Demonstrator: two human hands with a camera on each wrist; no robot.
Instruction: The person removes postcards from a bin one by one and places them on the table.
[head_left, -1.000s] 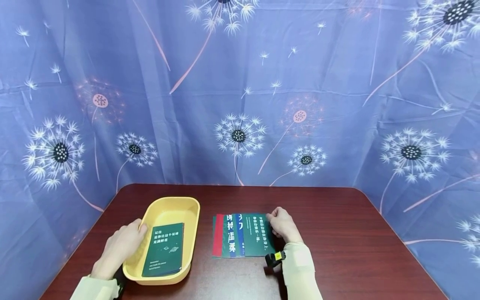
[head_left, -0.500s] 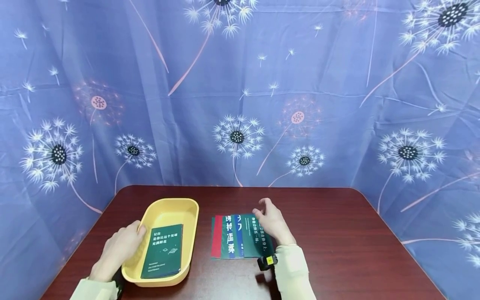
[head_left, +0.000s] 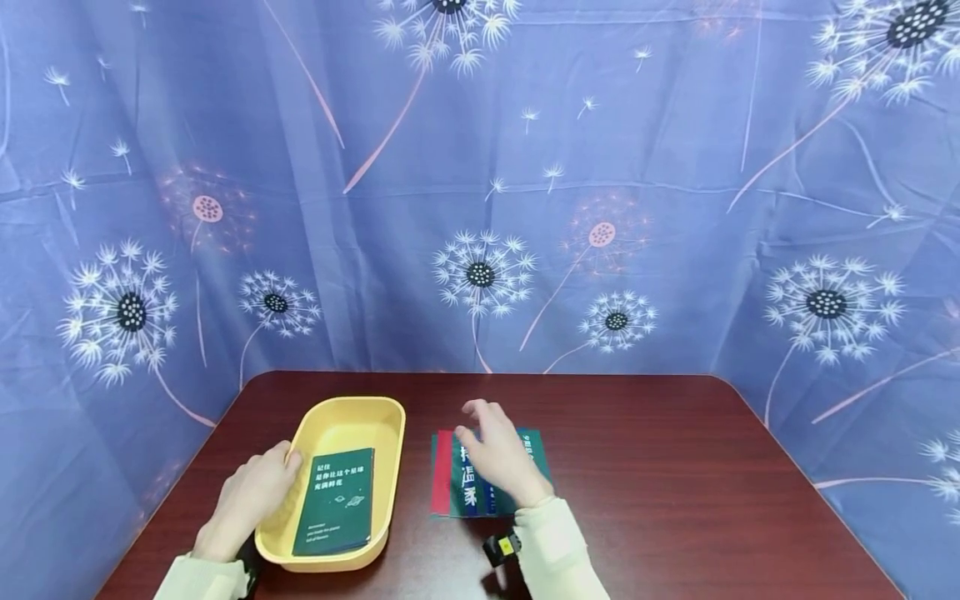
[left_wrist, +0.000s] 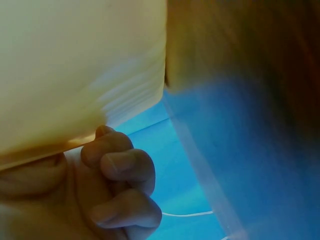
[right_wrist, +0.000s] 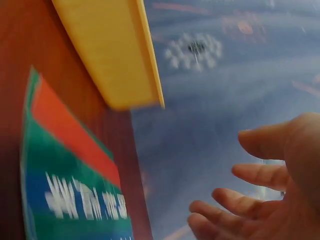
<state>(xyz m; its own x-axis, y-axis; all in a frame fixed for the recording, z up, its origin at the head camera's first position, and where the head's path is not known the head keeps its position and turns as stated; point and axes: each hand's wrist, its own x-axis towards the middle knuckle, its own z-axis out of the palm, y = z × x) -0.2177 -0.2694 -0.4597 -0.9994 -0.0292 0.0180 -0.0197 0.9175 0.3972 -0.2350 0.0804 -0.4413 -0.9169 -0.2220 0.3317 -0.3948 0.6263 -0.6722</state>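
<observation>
My left hand (head_left: 257,490) grips the left rim of a yellow plastic tray (head_left: 397,442), its fingers curled at the edge in the left wrist view. Inside the tray lies a small stack of cards, topped by a dark green card (head_left: 335,500) with white writing and a planet drawing. Right of the tray, several overlapping cards in green, red and blue (right_wrist: 75,150) are fanned on the table. Over them hovers my right hand (head_left: 498,454), holding nothing, fingers apart and loosely bent in the right wrist view. It hides the middle of the fanned cards.
The dark red-brown table (head_left: 675,483) has rounded far corners. Behind it hangs a blue curtain (head_left: 375,250) printed with dandelions. A black wrist camera (head_left: 501,548) with a yellow mark sits at my right wrist, near the front of the fanned cards.
My right hand has let go of the right end of the fanned cards, lifted, and moved left over them. My left hand stays on the tray rim.
</observation>
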